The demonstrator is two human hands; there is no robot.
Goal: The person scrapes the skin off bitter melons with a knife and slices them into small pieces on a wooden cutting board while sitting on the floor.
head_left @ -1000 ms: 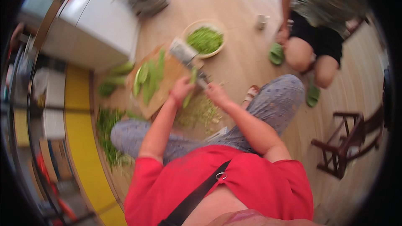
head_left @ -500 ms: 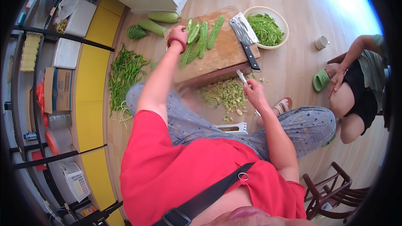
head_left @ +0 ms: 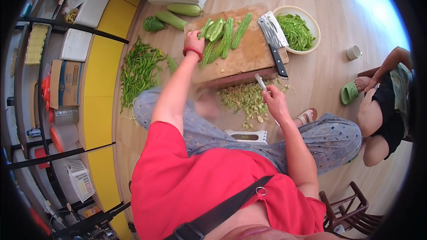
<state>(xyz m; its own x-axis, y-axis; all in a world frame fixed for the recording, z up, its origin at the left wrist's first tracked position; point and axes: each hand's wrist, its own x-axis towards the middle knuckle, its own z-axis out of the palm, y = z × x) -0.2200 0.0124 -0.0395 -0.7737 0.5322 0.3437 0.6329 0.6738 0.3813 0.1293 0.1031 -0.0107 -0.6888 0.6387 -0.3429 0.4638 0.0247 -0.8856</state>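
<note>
The right grip [head_left: 275,101] is clenched on one metal tool [head_left: 260,82], its tip pointing up toward the near edge of the board. The left grip [head_left: 194,42], with one red band [head_left: 192,52] at its wrist, is at the board's left end, fingers bent against one gourd piece [head_left: 205,28]; whether they are grasping it or only touching it, I cannot tell.

Beside that piece, at least four more gourds [head_left: 241,31] lie on the one board [head_left: 251,53]; they overlap, so an exact count is not possible. One cleaver [head_left: 272,29] rests along the board's right side, black handle toward the person. Just beyond it stands one bowl [head_left: 315,29] of green slices [head_left: 296,32].

On the floor [head_left: 327,86], one heap of pale scraps [head_left: 242,102] lies at the board's near side. Left of the board are two smooth green vegetables [head_left: 184,10], one dark bumpy one [head_left: 153,24] and one pile of peppers [head_left: 138,69], mostly green. One white stool [head_left: 247,137] shows by the person's legs.

Farther right are one mug [head_left: 354,52] and a second person's hand [head_left: 371,84], near one green slipper [head_left: 349,92].
</note>
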